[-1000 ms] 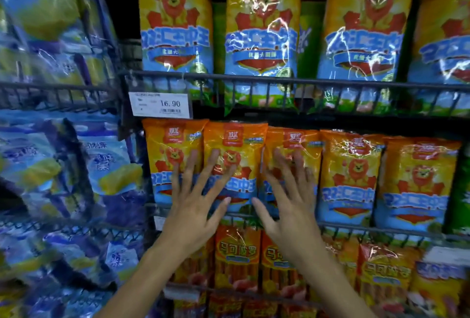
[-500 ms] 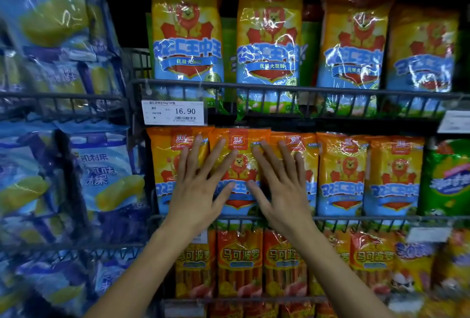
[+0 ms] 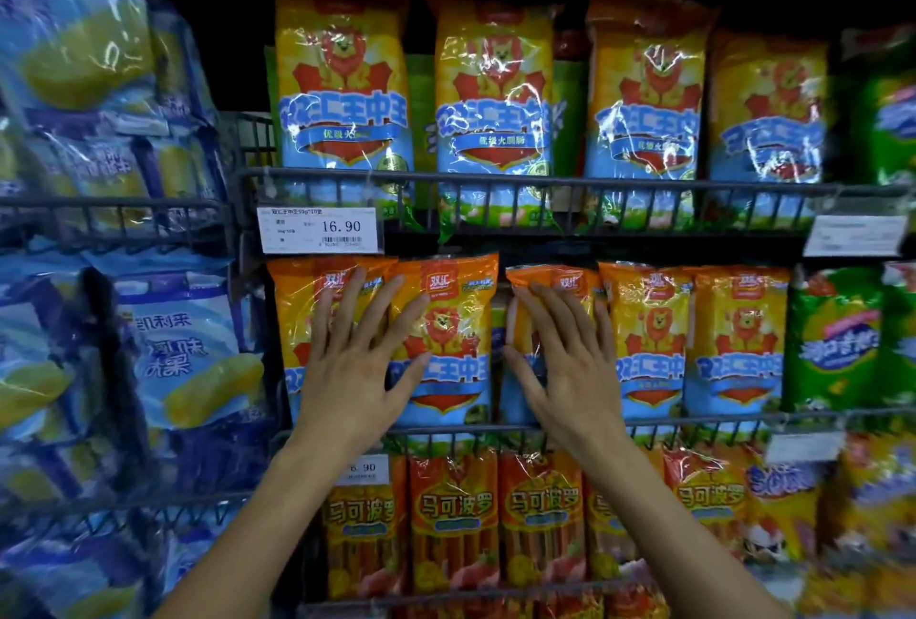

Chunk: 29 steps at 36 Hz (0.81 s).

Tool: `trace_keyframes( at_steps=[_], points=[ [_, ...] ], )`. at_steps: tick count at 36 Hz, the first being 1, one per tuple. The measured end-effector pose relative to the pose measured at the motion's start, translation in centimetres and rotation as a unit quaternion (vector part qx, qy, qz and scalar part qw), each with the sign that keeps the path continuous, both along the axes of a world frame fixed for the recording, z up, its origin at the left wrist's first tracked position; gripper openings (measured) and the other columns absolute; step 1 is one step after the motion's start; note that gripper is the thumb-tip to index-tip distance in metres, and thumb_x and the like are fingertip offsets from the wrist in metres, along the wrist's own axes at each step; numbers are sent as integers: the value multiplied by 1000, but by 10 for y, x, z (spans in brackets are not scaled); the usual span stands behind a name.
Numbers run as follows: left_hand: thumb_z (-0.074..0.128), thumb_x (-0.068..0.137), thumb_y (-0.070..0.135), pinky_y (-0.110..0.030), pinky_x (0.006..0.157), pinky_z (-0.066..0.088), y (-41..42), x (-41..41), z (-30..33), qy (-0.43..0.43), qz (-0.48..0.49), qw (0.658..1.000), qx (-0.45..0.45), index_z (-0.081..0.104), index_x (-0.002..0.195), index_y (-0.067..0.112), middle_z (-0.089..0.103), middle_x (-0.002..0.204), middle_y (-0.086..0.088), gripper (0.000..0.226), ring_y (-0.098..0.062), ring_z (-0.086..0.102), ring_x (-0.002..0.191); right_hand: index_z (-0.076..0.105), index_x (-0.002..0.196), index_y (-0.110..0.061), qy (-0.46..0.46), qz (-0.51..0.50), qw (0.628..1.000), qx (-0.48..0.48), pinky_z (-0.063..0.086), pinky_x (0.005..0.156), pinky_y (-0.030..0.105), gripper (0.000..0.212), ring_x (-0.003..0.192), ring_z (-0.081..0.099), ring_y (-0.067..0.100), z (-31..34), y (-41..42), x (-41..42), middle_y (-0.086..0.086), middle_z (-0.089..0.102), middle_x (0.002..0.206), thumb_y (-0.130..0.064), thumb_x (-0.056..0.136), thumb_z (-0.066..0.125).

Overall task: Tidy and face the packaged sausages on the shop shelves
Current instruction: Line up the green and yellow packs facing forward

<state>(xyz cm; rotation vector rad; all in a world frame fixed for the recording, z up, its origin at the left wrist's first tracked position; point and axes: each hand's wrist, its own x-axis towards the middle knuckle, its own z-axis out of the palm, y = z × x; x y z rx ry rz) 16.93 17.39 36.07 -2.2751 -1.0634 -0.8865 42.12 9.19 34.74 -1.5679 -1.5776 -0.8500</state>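
Note:
Orange-and-blue lion sausage packs stand in a row on the middle wire shelf [image 3: 694, 420]. My left hand [image 3: 354, 370] lies flat with spread fingers across the leftmost pack [image 3: 292, 321] and the second pack [image 3: 451, 336]. My right hand [image 3: 565, 365] presses flat on the third pack [image 3: 545, 281], which leans back a little. A dark gap shows between the second and third packs. Two more lion packs [image 3: 649, 336] stand upright to the right.
Larger lion packs [image 3: 493, 88] fill the upper shelf, with a 16.90 price tag [image 3: 319, 228] below them. Red-orange sausage packs [image 3: 453, 514] line the lower shelf. Blue corn-snack bags [image 3: 188, 346] hang on the left; green packs [image 3: 837, 341] stand on the right.
The view has shifted down and right. My hands have drawn apart: the left slid left over the first two packs, the right moved right, and a gap opened between the second and third packs.

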Motion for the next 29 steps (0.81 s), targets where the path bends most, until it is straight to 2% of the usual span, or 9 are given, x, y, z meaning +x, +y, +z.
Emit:
trace_keyframes(
  at_steps=[4, 8, 11, 14, 19, 26, 29],
  points=[
    [28, 104, 61, -59, 126, 0, -2, 3, 1, -2, 7, 1000, -8, 22, 162, 37, 11, 172, 5, 63, -28, -6, 159, 29, 161, -25, 2, 3, 1000, 1, 17, 125, 56, 64, 156, 22, 16, -1, -2, 3, -7, 34, 164, -52, 105, 45],
    [27, 104, 62, -61, 125, -2, -4, 9, 3, -3, 13, 1000, -19, 21, 162, 39, 9, 172, 5, 62, -29, -11, 159, 20, 163, -26, -14, 11, 1000, -14, 11, 126, 59, 67, 159, 10, 17, -1, -1, -2, -8, 19, 170, -49, 106, 46],
    [33, 103, 59, -65, 124, 2, -9, 15, 7, -10, 7, 1000, -15, 28, 161, 36, 15, 172, 2, 62, -32, -9, 159, 17, 164, -25, -16, 29, 999, -17, 7, 126, 60, 69, 159, 3, 20, 1, -2, -10, -7, 10, 172, -46, 106, 50],
    [33, 104, 53, -64, 124, 9, -15, 27, 9, 4, -31, 999, 14, 28, 162, 28, 16, 171, 1, 64, -30, -4, 159, 20, 163, -23, 7, 48, 999, -3, 7, 126, 59, 71, 159, 3, 20, 3, -3, -13, -8, 12, 171, -43, 104, 55],
    [24, 106, 58, -65, 124, 4, -15, 52, 5, 20, -29, 999, 9, 3, 165, 31, 4, 173, 6, 68, -22, -4, 160, 22, 163, -22, 7, 52, 999, 3, 10, 125, 60, 71, 159, 7, 18, 5, 1, -12, -9, 17, 170, -43, 104, 56],
    [22, 103, 62, -70, 121, -3, -15, 65, 12, 24, -1, 1000, -21, 14, 163, 38, 20, 170, 7, 65, -30, 12, 158, 28, 161, -21, -9, 80, 997, -18, 11, 124, 61, 69, 159, 10, 16, 11, 5, -8, -10, 23, 168, -42, 103, 57],
    [26, 103, 61, -70, 121, -4, -20, 64, 16, 25, -12, 999, -24, 11, 164, 38, 14, 172, 6, 67, -31, 5, 159, 24, 162, -20, 15, 102, 994, -25, 10, 125, 59, 71, 159, 8, 17, 9, -6, -9, -7, 21, 169, -40, 103, 58]
  ],
)
